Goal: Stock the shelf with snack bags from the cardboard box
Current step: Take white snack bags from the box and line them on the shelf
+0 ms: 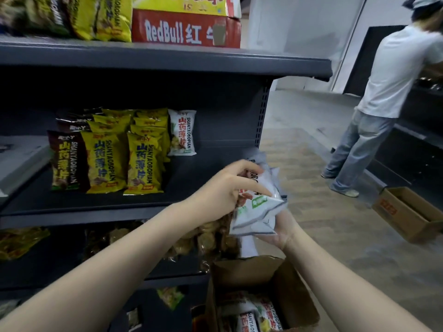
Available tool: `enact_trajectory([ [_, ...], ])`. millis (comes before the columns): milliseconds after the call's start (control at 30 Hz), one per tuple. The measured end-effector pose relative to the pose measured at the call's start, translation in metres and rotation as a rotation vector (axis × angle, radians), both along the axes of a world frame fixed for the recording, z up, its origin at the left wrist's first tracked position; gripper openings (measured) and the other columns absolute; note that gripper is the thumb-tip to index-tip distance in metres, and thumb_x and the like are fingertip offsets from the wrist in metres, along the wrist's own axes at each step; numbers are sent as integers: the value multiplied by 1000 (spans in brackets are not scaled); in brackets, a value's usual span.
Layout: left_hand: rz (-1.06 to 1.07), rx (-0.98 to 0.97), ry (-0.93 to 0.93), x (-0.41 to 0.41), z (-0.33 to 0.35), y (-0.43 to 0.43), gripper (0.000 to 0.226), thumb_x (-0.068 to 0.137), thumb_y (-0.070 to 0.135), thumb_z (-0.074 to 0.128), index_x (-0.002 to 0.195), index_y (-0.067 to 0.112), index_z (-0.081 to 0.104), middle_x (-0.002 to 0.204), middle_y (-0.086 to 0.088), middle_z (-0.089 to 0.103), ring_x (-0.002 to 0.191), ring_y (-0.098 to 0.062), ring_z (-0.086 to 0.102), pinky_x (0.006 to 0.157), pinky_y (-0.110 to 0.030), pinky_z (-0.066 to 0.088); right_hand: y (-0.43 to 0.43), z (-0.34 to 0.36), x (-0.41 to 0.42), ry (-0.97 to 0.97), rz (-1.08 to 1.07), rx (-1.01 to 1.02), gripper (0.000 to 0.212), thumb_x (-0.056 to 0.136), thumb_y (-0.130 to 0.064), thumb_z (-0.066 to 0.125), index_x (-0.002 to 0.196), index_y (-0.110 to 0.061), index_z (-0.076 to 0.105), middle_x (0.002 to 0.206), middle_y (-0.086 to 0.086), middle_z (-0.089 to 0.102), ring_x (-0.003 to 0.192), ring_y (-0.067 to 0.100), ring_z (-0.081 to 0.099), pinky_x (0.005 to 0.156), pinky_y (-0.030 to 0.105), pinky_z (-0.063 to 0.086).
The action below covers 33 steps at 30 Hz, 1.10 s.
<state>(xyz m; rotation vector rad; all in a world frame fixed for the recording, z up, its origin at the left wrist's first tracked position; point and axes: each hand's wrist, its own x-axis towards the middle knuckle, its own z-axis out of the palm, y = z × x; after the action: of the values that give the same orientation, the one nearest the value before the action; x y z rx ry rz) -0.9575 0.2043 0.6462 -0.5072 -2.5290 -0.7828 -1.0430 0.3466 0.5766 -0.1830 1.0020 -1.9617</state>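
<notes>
My right hand [279, 232] holds a bundle of white snack bags [257, 207] from underneath, off the right end of the dark middle shelf [196, 178]. My left hand [227, 188] grips the top bag of that bundle with its fingers curled over it. On the middle shelf stand rows of yellow bags [141, 161], brown bags [64, 161] and one white bag [182, 133] at the back. An open cardboard box [287, 293] on the floor below my hands contains more white bags.
A red RedBull carton [184, 28] and yellow bags sit on the top shelf. The lower shelf holds clear packs of brown snacks [206, 240]. A person [383, 97] stands in the aisle at right beside another open cardboard box [407, 212].
</notes>
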Motion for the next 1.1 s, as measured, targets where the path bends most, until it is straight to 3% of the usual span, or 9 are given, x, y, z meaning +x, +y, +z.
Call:
enact_trajectory([
  [33,41,74,22,2,-1,-2,59,73,-24,45,95,22,76,117,1,50,112,-17,46,89,-21,44,-4,4,1,-17,3,-3,59,89,-55,57,120,-6,67,128,21,61,118,31,59,102,45,45],
  [100,152,268,66,5,-6,-6,57,74,-26,46,85,21,77,102,0,51,100,-17,51,80,-18,45,-13,16,2,-1,54,-71,69,88,-62,54,134,-10,55,142,19,49,130,33,48,111,49,33],
  [267,312,694,-46,3,-4,-24,25,92,2,53,95,23,67,101,3,64,97,-4,59,88,-18,42,-26,18,-6,-20,120,-85,67,79,-64,63,126,-16,63,135,14,56,124,33,54,97,48,47],
  [300,331,685,-93,1,-5,-27,19,94,12,53,107,23,64,108,5,61,102,-3,57,89,-16,39,-29,21,-7,-8,98,-37,66,78,-63,63,124,-16,65,133,14,58,122,32,56,93,46,50],
  [433,276,534,-296,-6,-16,-30,62,92,36,54,146,36,24,144,10,26,126,3,24,102,-18,21,-47,41,1,52,69,78,64,84,-63,52,125,-15,64,127,13,63,115,28,62,89,41,53],
  [633,251,621,-250,-19,-20,-43,70,86,35,65,143,44,26,153,9,18,129,4,21,97,-13,23,-85,50,5,195,-107,107,54,97,-47,39,140,-16,46,138,12,54,130,22,48,116,42,29],
  [833,254,724,-340,-28,-14,-91,67,81,42,69,139,47,34,145,11,36,130,-3,39,105,-26,38,-122,50,-14,399,-122,411,59,93,-59,42,138,-21,44,130,9,59,114,24,60,102,45,46],
  [967,368,596,-169,-29,-9,-125,71,81,28,72,141,39,36,142,6,37,125,1,37,99,-20,35,-151,59,-31,353,-46,351,63,91,-50,57,140,-14,39,129,15,59,111,32,62,98,52,47],
  [1100,538,421,34,-17,-10,-152,70,81,34,69,140,45,31,146,6,28,126,0,31,94,-20,29,-181,68,-53,528,-236,463,67,84,-42,67,133,-9,37,123,11,59,107,26,62,97,45,50],
])
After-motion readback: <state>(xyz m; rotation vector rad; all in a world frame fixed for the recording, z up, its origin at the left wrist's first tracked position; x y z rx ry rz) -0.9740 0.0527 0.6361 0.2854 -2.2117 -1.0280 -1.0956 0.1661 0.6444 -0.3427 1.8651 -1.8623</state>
